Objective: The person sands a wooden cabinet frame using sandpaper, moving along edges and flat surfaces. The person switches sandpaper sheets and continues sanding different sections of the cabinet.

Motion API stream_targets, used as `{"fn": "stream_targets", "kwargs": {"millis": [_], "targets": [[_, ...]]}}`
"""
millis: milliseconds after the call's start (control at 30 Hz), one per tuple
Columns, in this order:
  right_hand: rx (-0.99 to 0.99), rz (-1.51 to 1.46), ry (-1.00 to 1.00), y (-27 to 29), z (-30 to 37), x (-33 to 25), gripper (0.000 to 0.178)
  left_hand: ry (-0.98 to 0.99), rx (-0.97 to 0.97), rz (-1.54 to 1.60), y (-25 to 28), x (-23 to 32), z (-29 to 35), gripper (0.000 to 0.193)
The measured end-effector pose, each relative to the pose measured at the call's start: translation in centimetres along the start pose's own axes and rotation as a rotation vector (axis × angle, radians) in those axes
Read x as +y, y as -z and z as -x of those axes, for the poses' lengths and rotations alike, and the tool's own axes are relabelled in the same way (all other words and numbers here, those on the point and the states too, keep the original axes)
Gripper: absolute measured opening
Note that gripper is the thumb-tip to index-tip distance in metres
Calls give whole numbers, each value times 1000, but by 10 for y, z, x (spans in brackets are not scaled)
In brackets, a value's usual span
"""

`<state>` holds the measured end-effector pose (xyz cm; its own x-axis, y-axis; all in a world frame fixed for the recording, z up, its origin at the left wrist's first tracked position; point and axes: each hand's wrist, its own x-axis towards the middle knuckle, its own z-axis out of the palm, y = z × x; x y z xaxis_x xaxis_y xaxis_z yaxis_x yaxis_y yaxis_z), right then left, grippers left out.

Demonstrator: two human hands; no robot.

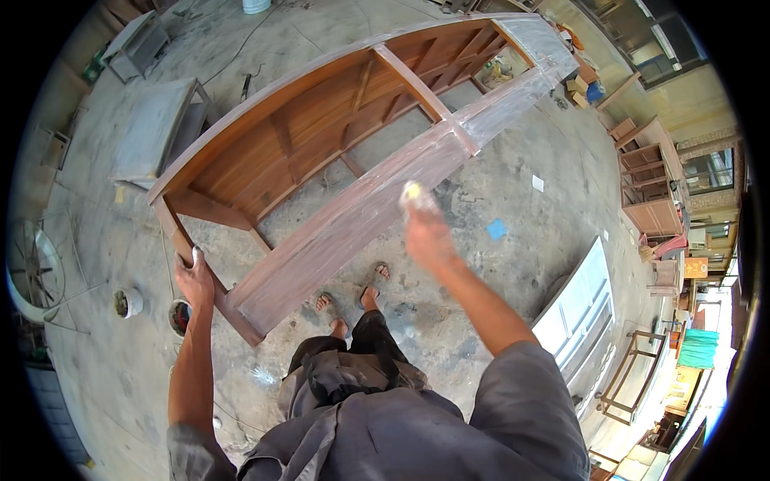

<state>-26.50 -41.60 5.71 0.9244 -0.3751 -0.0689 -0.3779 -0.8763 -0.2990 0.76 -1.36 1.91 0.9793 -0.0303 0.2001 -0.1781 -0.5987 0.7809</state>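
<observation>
A long wooden cabinet frame (345, 188) stretches from the near left to the far right. Its inside is reddish brown, and whitish, streaky residue covers its near long board. At the left end my left hand (195, 279) is closed over the edge of the end board, with pale dust on the fingertips. My right hand (429, 236), smeared by motion, is beside the outer edge of the near board. Its fingers are closed round a small whitish wad (412, 192) with a yellow spot; the kind cannot be made out. Contact between wad and board cannot be told.
My sandalled feet (365, 293) stand on the concrete floor close to the frame. A white panelled door (579, 301) leans at the right. Two small pots (128, 303) (179, 317) and a grey cabinet (156, 132) are at the left. Wooden shelves (648, 180) line the right wall.
</observation>
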Motion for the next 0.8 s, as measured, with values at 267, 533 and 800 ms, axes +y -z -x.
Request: {"fn": "stream_targets", "kwargs": {"millis": [267, 533, 800], "targets": [[334, -53, 230, -50, 32, -68, 52, 55, -34, -76, 6, -17, -3, 42], [75, 83, -288, -7, -48, 44, 48, 10, -18, -84, 2, -9, -3, 41], [285, -77, -249, 18, -46, 106, 50, 139, -95, -153, 0, -23, -9, 67]]}}
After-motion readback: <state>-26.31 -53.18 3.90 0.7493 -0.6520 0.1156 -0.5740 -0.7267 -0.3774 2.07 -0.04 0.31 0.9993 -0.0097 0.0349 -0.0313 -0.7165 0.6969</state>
